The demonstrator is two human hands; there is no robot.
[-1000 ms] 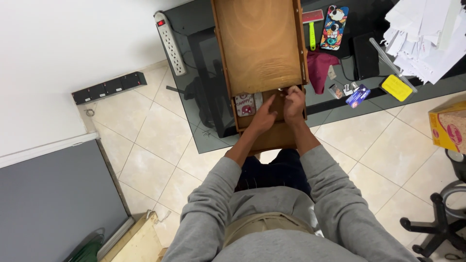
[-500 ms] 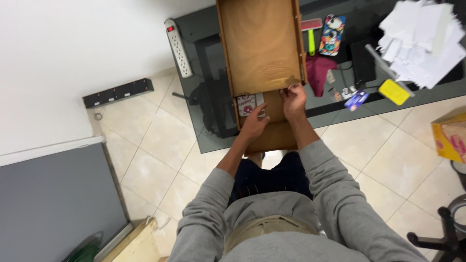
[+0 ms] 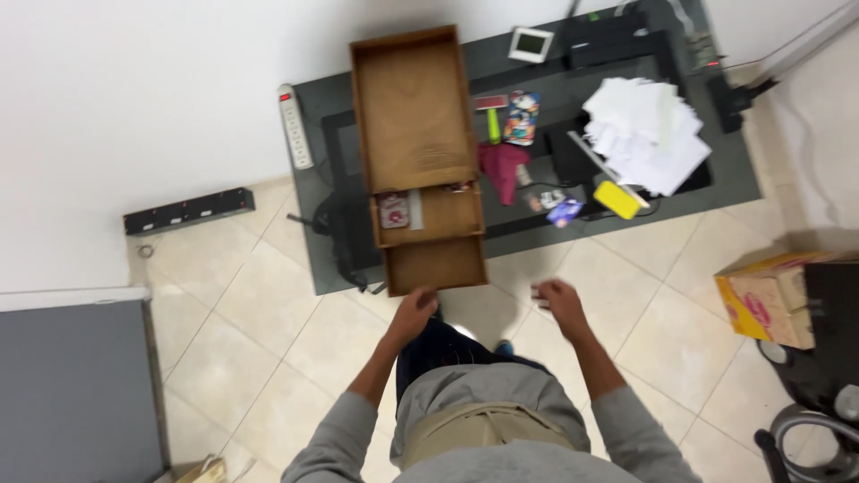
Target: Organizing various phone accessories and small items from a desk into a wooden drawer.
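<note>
The person stands at the near edge of a dark glass table (image 3: 716, 152) and looks down at a wooden drawer box (image 3: 413, 107) that lies on it. The box is long and runs from the far side toward the person; its near end hangs over the table edge, above the tiled floor (image 3: 268, 295). The left hand (image 3: 414, 310) is just below this near end, with the fingers curled, and it seems to touch or almost touch the wood; it holds nothing that can be seen. The right hand (image 3: 558, 300) is apart from the box, to the right, over the floor, with the fingers loosely bent. It is blurred, so it cannot be told if something small is in it. In the middle compartment of the box, at its left side, lies a small red and white card (image 3: 394, 210). To the right of the box, on the table, there are a dark red cloth (image 3: 503, 168), a colourful phone case (image 3: 523, 116), a heap of white papers (image 3: 646, 134) and a yellow flat thing (image 3: 619, 199). A white power strip (image 3: 295, 125) lies at the left edge of the table, and a black one (image 3: 186, 211) lies on the floor by the wall. A yellow cardboard box (image 3: 761, 300) stands on the floor at the right.
</note>
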